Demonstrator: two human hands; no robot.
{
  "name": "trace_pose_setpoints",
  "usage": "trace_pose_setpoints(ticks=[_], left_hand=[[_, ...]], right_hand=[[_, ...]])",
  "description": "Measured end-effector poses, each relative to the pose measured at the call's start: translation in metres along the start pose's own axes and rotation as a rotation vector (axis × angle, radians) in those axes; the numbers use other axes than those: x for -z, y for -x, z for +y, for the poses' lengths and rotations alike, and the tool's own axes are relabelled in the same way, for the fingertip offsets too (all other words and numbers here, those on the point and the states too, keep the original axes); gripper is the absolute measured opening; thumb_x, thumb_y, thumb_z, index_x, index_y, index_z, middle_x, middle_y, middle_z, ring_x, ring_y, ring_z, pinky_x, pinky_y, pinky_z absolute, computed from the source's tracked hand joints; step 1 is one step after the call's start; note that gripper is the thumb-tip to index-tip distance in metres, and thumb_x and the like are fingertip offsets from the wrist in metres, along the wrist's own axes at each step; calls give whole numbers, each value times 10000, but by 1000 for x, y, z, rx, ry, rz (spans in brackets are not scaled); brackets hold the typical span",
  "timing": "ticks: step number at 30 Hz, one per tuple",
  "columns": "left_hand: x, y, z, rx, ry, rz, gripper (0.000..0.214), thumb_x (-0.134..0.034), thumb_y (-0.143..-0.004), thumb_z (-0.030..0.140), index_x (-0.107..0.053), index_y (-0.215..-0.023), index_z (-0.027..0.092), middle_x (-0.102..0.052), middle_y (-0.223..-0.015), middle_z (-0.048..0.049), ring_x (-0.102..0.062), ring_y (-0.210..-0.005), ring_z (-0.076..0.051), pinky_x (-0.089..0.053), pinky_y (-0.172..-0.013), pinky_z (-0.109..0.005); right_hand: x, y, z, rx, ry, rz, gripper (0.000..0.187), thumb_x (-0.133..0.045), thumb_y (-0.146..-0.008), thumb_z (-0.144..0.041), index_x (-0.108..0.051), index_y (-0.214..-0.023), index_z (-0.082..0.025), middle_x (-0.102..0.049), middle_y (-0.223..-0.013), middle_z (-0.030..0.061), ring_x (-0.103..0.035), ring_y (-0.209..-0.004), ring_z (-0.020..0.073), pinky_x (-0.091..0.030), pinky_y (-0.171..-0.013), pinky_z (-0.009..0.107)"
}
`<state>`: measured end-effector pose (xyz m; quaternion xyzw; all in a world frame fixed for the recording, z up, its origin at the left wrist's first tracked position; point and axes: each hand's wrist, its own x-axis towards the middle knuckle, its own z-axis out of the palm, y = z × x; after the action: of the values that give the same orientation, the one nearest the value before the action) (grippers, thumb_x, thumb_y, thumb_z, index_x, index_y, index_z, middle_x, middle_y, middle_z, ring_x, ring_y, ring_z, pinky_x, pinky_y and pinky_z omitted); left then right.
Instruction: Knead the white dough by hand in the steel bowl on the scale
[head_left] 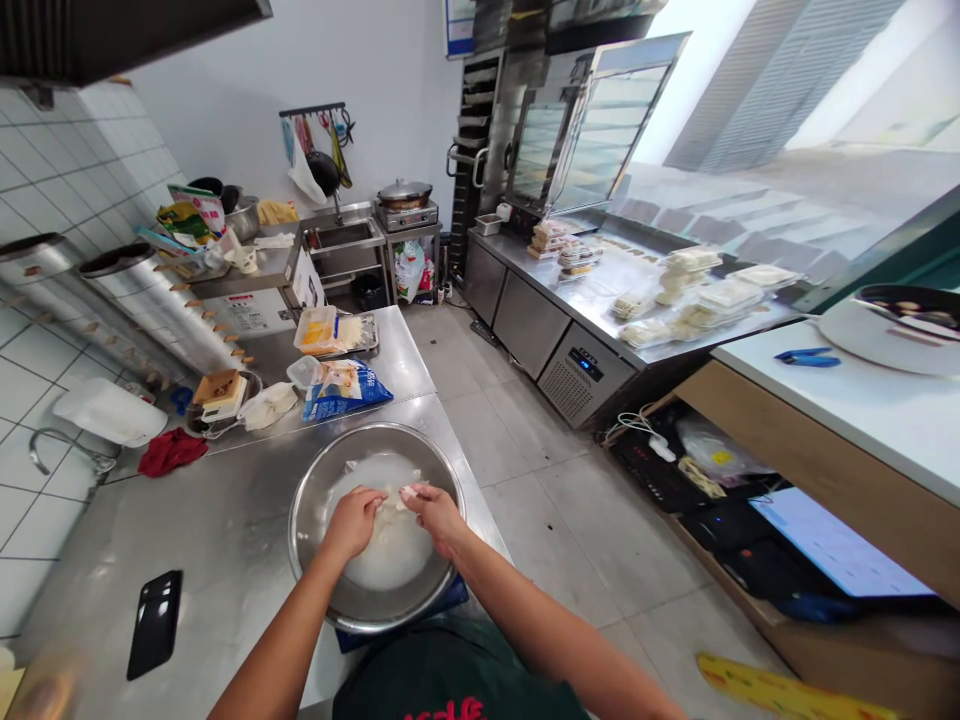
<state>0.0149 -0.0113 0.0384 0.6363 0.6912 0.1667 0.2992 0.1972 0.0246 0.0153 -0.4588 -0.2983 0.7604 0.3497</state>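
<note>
A wide metal bowl [311, 530] sits near the edge of the steel tabletop [232, 560], with milky white stuff [386, 570] in the bottom and soft pale lumps at its middle. Both hands are inside the rim, near each other over the lumps. The right hand [433, 515] pinches a small pale piece [409, 493] between thumb and fingers; the left hand [356, 520] has its fingers bunched close together, and whether they grip anything I cannot tell. Just beyond the bowl lies a blue bag [345, 387]; a black phone [155, 623] rests to the left.
</note>
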Motion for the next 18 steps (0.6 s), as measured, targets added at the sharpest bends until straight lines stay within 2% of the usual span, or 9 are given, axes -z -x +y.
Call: trace_pose_setpoints(ticks=[2,5,8,13,15,18], left_hand=[[2,-1,11,37,277,-40,379,-428,-967,351,-680,-1227,235,-710,-1213,-79,-682,-912,-167,-542,-817,-304],[2,-1,22,67,437,-58,377,-573,-889,392,-669,-1207,213,-747,-1128,-82,-707,-866,-171,-562,-761,-286],[1,1,28,46,385,32,272,-596,-856,358,-705,-1042,194,-765,-930,-59,-704,-794,-170,-542,-729,-273],[2,0,35,31,184,102,232,-522,-878,300,-727,-930,205,-727,-750,-15,-642,-680,-155,-459,-682,-266],[2,-2,32,55,129,135,245,-495,-889,285,-726,-912,208,-724,-754,-15,-633,-704,-157,-436,-698,-267],[4,-6,15,97,31,210,253,-460,-913,266,-708,-910,214,-737,-864,-28,-640,-805,-165,-421,-748,-268]], right_hand=[[-2,0,2,28,-40,-17,488,-884,-545,-522,-707,-792,-140,-657,-736,1,-502,-637,88,-374,-592,234],[-6,-1,3,19,-137,-61,493,-918,-502,-479,-711,-783,-131,-692,-759,21,-580,-686,113,-468,-717,264],[-7,-2,1,-8,-178,-68,494,-943,-458,-439,-702,-765,-136,-713,-782,32,-627,-717,134,-511,-807,304],[-5,2,-5,-76,-178,-89,473,-968,-423,-353,-650,-706,-145,-686,-733,11,-626,-686,118,-511,-767,281],[-6,9,-11,-97,-201,-154,438,-959,-472,-335,-651,-716,-140,-675,-737,5,-615,-685,99,-493,-742,249],[-7,21,-24,-102,-224,-352,362,-920,-577,-313,-678,-776,-132,-660,-761,-6,-594,-690,74,-469,-732,215]])
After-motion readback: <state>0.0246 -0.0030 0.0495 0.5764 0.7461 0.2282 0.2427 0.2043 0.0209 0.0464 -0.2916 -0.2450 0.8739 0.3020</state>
